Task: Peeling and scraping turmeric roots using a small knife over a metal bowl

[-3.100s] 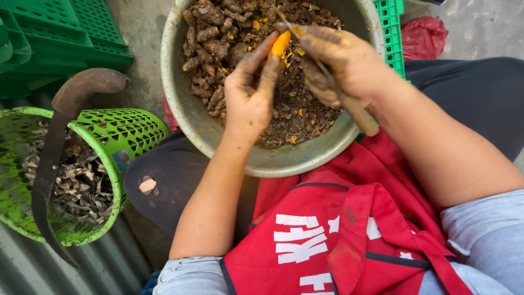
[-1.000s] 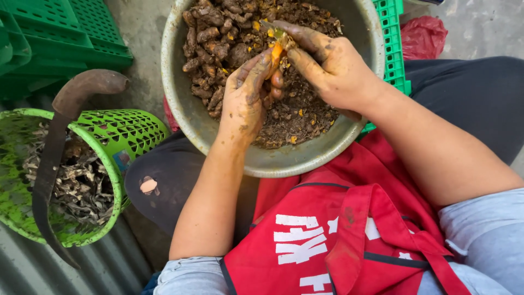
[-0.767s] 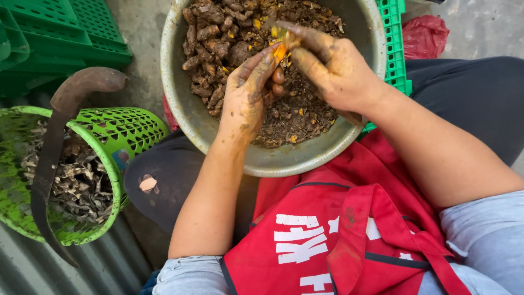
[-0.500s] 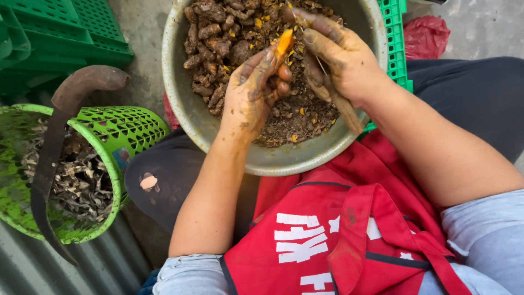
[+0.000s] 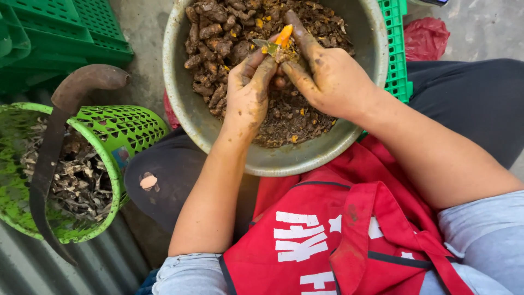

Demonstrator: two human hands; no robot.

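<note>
A dented metal basin (image 5: 188, 109) rests on my lap, filled with brown turmeric roots (image 5: 213, 41) and peelings. My left hand (image 5: 248, 90) grips a partly peeled orange turmeric piece (image 5: 283, 35) over the basin. My right hand (image 5: 327, 71) presses against it from the right, holding a small knife whose blade (image 5: 263, 45) pokes out beside the orange piece. Both hands are soiled and touch each other above the roots.
A round green plastic basket (image 5: 123, 128) of dry brownish peelings stands at left, with a curved sickle (image 5: 52, 147) laid across it. Green plastic crates (image 5: 65, 33) sit at top left and behind the basin (image 5: 397, 54). A red bag (image 5: 426, 38) lies top right. A red apron (image 5: 338, 240) covers my lap.
Both hands have closed in together over the basin. The orange piece now points up between them, and the right hand has turned inward against it.
</note>
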